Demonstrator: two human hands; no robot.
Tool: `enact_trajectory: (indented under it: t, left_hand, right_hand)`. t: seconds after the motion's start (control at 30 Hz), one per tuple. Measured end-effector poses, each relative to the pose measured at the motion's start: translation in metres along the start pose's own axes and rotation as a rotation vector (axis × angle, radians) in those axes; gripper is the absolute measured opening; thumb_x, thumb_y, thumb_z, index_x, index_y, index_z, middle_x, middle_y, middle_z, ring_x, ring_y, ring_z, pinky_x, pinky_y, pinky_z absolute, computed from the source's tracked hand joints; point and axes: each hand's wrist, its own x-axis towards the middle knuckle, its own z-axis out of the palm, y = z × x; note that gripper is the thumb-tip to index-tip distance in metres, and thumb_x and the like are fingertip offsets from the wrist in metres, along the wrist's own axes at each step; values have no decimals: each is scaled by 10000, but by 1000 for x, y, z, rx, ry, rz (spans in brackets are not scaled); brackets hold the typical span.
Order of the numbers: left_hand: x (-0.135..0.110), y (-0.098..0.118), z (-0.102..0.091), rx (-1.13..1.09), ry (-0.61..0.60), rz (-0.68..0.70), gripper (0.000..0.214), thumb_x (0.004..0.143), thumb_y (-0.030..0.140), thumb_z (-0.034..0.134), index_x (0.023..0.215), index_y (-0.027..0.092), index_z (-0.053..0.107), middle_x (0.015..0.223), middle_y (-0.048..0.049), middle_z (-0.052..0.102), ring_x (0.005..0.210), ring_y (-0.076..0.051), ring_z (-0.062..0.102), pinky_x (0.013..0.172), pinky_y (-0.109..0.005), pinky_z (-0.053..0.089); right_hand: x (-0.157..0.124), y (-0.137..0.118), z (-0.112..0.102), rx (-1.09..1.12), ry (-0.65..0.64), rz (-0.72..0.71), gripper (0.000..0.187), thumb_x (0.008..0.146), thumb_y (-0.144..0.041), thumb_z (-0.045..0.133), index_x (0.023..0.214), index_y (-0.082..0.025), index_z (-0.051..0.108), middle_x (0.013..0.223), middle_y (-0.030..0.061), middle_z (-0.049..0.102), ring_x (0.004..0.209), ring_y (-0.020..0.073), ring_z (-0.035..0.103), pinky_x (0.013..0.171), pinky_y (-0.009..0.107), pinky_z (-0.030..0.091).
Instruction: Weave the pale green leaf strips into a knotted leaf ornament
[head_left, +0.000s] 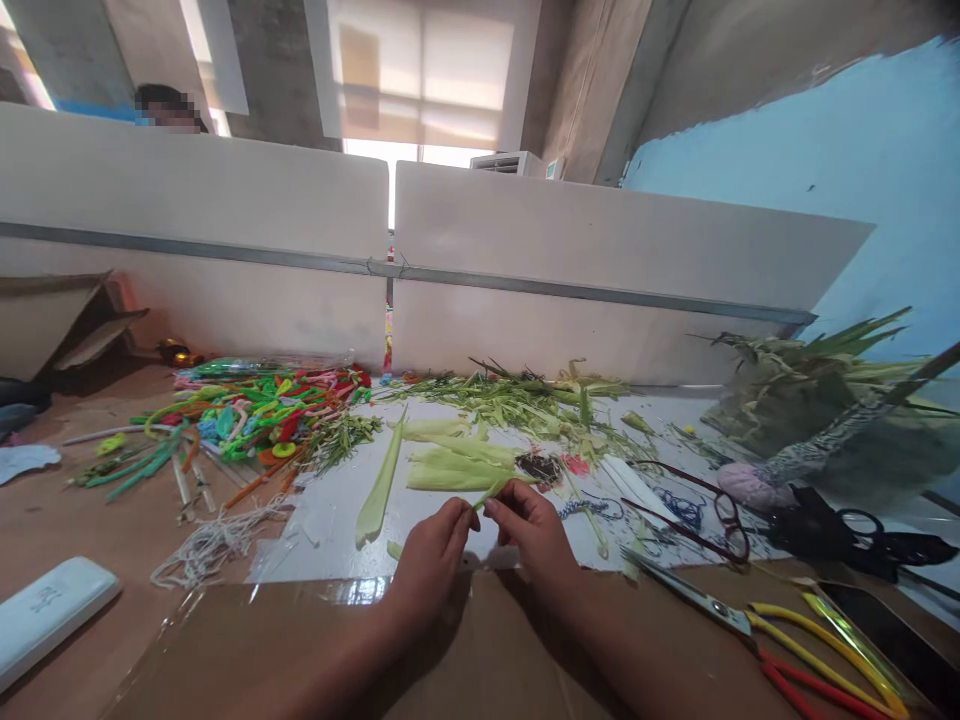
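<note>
Head: two hands [433, 548] [537, 530], one green strip [490, 493]

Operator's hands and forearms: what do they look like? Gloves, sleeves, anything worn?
Left hand and right hand are both bare, no gloves. The left forearm and right forearm show no sleeves within the frame. No watch, bracelet, cable or marking visible on either. No rings seen, though some fingers are hidden.
</note>
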Motion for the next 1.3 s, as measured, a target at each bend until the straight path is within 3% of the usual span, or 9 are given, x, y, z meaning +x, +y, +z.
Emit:
enact_trajectory:
  t: [0.23, 0.37, 0.5, 0.63, 0.83, 0.97, 1.07, 1.2, 1.3]
  left_hand:
    - [8, -6, 1, -205, 65, -25, 318, 951, 464, 481, 783, 214, 585, 701, 18, 553, 671, -170, 516, 641, -267, 401]
    - [18, 15, -4, -577, 81, -145, 342, 905, 554, 551, 844, 217, 564, 554, 80, 386, 487, -121, 364, 481, -226, 291]
    - [25, 37, -11, -846, 117, -160, 352, 865, 552, 641, 873, 220, 524, 554, 88, 408, 488, -101, 392, 503, -200, 365]
    - [29, 45, -13, -992, 128, -167, 392, 824, 539, 721, 902, 210, 523, 565, 92, 427, 483, -82, 388, 488, -180, 368]
    - [35, 48, -9, -1027, 149, -137, 400, 801, 520, 773, 891, 199, 552, 559, 95, 450, 492, -78, 407, 623, -239, 518]
    - [39, 45, -5, -998, 211, -121, 407, 805, 545, 763, 853, 198, 555, 540, 93, 442, 475, -80, 392, 584, -240, 513]
    - [39, 39, -1, -968, 243, -136, 396, 826, 554, 735, 845, 199, 559, 538, 85, 447, 477, -85, 410, 559, -231, 503]
    - [40, 33, -2, -981, 232, -189, 375, 831, 536, 730, 883, 211, 551, 547, 90, 435, 452, -80, 391, 470, -200, 435]
    - [42, 31, -7, -1032, 195, -245, 396, 800, 517, 767, 890, 215, 528, 526, 119, 345, 401, -51, 253, 382, -158, 254]
  right_hand:
    - [-4, 1, 0, -3, 5, -4, 319, 725, -485, 795, 755, -203, 650, 652, -16, 568, 568, 137, 459, 524, 254, 403]
    - [-5, -6, 1, -7, -81, 62, 378, 749, -549, 779, 888, -206, 705, 841, 34, 663, 673, 167, 531, 608, 283, 465]
    - [-10, -14, 5, 5, -220, 49, 427, 783, -578, 756, 1017, -223, 721, 1023, 58, 686, 840, 205, 578, 742, 313, 473]
    - [-19, -16, 11, -69, -310, 10, 412, 803, -534, 757, 1084, -235, 714, 1043, 42, 681, 765, 182, 539, 695, 302, 421]
    - [-29, -7, 19, -44, -311, 155, 332, 802, -499, 773, 789, -188, 657, 715, 11, 596, 671, 174, 519, 619, 286, 395]
    - [-32, -10, 23, 79, -332, 231, 368, 838, -538, 733, 885, -182, 654, 791, 18, 594, 696, 167, 537, 632, 283, 410]
    - [-36, -9, 26, 72, -357, 265, 316, 800, -453, 779, 922, -189, 656, 839, 24, 630, 746, 179, 567, 671, 285, 428]
    - [-42, -4, 31, 127, -384, 372, 292, 809, -436, 745, 910, -188, 629, 774, 26, 656, 664, 171, 594, 621, 276, 438]
    - [-46, -2, 33, 147, -382, 438, 332, 826, -499, 718, 895, -201, 588, 652, 1, 622, 516, 147, 540, 479, 241, 367]
